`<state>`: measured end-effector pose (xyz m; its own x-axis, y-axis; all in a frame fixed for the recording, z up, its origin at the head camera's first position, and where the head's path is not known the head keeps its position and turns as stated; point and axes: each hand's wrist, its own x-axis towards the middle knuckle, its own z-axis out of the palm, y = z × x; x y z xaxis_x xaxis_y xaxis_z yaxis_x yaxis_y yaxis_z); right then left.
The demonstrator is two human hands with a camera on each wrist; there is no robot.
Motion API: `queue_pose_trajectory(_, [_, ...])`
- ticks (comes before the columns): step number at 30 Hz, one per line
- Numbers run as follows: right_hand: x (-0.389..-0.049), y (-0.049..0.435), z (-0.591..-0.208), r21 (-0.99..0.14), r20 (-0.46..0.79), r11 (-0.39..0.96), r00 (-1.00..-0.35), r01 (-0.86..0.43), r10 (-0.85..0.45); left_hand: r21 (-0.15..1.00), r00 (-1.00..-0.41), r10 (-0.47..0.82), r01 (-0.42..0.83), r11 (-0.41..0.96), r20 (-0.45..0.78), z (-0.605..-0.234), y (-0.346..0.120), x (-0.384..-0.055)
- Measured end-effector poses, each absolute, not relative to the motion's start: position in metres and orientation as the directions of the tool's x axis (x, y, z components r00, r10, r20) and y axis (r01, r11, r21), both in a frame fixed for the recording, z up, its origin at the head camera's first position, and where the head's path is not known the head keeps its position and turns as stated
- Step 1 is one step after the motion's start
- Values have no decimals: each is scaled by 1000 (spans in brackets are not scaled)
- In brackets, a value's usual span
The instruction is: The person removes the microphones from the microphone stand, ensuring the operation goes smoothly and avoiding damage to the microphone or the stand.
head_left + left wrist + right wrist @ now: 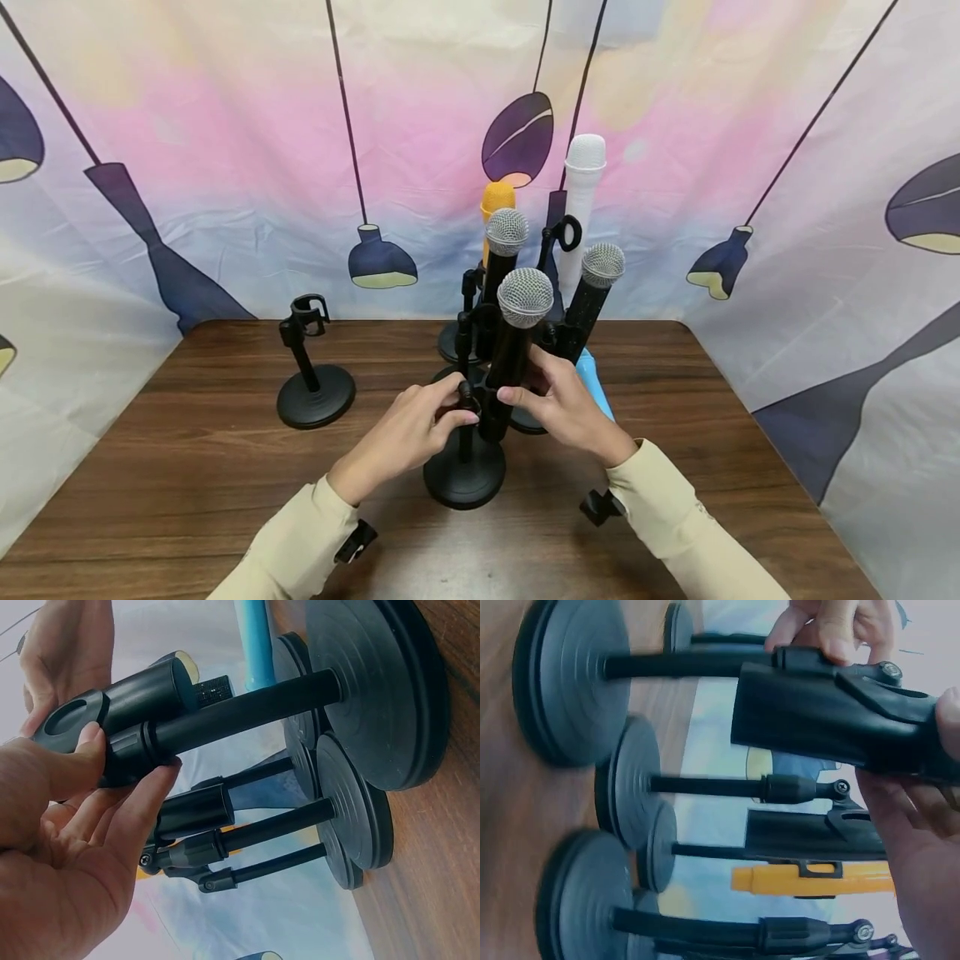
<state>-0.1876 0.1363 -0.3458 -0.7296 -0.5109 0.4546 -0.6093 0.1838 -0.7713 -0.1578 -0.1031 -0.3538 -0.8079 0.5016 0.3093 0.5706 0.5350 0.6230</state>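
My left hand (408,429) pinches a black desktop microphone stand (465,479) near the top of its post, thumb and fingers on its two sides. My right hand (562,404) grips the body of a black microphone (513,358) with a silver mesh head. This microphone stands nearly upright, right beside the post. From the left wrist, its black lower end (150,694) shows alongside the post (247,712) and the clip at the stand's top. The right wrist view has the same handle (802,720) lying along the clip, with right fingers around its upper part.
Close behind are more stands with two black silver-headed microphones (507,233) (603,265), an orange microphone (498,198) and a white one (583,192). A blue object (592,383) is beside the right hand. Another stand (315,396) with a C-shaped clip is at left.
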Motion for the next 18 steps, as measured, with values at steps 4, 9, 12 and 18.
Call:
queue_pose_trajectory(4, [-187, 135, -344, -697, 509, 245, -705, -674, -494, 624, -810, 497, 568, 536, 311, -354, -103, -158])
queue_pose_trajectory(9, [-187, 136, -345, -760, 468, 186, -724, -622, -508, 622, -812, 497, 566, 541, 307, -354, -103, -158])
queue_pose_trajectory(12, [-188, 138, -348, -812, 430, 134, -736, -569, -523, 626, -812, 500, 563, 539, 300, -354, -102, -158])
queue_pose_trajectory(18, [-188, 138, -350, -715, 502, 223, -709, -662, -496, 628, -817, 494, 558, 543, 298, -354, -102, -157])
